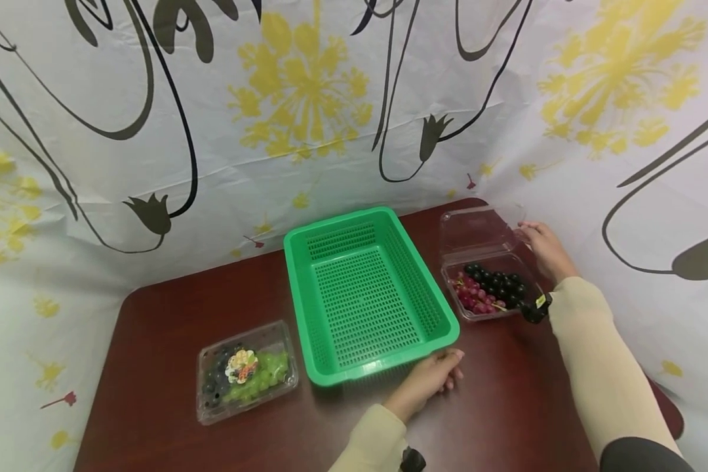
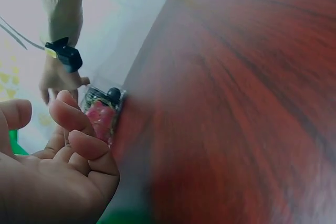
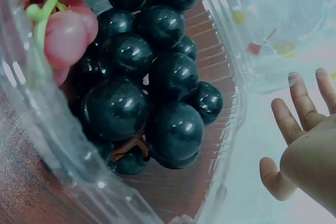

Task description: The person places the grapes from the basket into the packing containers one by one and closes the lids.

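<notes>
My right hand [image 1: 545, 249] is at the raised clear lid [image 1: 478, 229] of a plastic box [image 1: 478, 318]. Its fingers are spread and fairly straight in the right wrist view, the fingertips near the lid; whether they touch it I cannot tell. Inside the box lie black grapes [image 3: 126, 108] and a bunch of red grapes [image 3: 65, 40]. By the near right corner of a green plastic basket [image 1: 313, 308], my left hand [image 1: 427, 380] has its fingers loosely curled. The left wrist view shows nothing gripped in that hand [image 2: 58, 182]; contact with the basket rim is unclear.
A closed clear box [image 1: 212, 410] with green and dark grapes and a fruit sticker sits left of the basket. All stand on a dark red wooden table [image 1: 153, 341]. A patterned white cloth [image 1: 330, 177] hangs behind and along the sides.
</notes>
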Motion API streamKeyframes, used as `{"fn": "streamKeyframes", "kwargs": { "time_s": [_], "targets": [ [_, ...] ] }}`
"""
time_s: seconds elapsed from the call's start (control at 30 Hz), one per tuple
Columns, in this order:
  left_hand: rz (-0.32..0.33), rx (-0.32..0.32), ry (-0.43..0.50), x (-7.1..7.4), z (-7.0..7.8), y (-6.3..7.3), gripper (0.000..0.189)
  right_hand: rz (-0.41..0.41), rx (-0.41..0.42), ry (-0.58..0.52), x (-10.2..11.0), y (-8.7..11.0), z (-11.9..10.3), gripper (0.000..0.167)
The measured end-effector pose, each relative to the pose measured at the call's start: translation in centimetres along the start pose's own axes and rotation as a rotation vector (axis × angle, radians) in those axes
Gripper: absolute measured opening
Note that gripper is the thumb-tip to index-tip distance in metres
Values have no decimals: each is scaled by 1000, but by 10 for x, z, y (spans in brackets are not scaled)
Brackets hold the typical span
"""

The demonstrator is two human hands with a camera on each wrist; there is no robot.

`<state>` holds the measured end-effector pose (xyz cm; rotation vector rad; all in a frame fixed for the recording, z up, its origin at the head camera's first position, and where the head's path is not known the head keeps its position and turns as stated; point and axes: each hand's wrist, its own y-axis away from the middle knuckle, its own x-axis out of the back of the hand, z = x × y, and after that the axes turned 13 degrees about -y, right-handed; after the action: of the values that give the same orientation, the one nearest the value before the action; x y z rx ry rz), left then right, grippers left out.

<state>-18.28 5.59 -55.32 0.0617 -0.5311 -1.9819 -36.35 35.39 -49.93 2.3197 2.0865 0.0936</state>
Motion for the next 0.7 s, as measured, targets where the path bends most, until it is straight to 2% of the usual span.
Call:
{"fn": "streamKeyframes", "kwargs": {
  "time_s": [0.1,0.23,0.47,0.57,0.7],
  "targets": [
    [-23,16,3,-2,0,-8,30,-19,8,-10,-1,1,-5,19],
    [-55,38,23,-5,1,-19,36,-49,33,-4,3,5,-8,31],
    [-56,87,101,-12,4,-32,40,-49,38,-35,4,14,-4,37],
    [-56,86,131,-15,6,-36,44,-48,49,-78,3,17,-6,38],
    [-75,54,188,-20,8,-45,49,-38,101,-151,3,21,-12,39]
  ]
}}
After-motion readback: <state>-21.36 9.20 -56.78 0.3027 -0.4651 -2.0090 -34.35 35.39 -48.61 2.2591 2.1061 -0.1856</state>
